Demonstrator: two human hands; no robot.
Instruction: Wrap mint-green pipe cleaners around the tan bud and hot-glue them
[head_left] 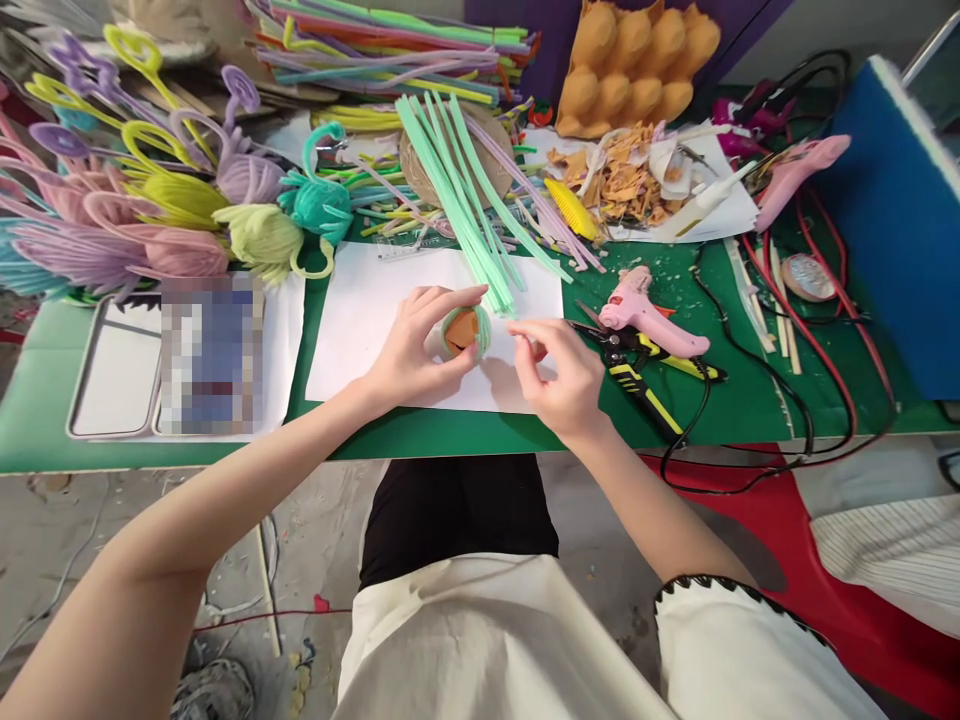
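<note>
My left hand (415, 345) is closed round a small egg-shaped cardboard piece wrapped in mint-green pipe cleaner (465, 331), held just above a white sheet of paper (360, 320). My right hand (559, 375) hovers beside it with thumb and forefinger pinched together near the wrapped piece; what they pinch is too small to make out. A bundle of mint-green pipe cleaners (465, 200) lies fanned across the paper's far edge, right behind the hands.
A pink glue gun (652, 318) and yellow-black pliers (637, 380) lie right of the hands on the green mat (720, 400). Finished fuzzy swan figures (187, 210) crowd the left. An egg carton (637, 60), cardboard scraps (622, 180) and a metal tray (112, 370) also sit here.
</note>
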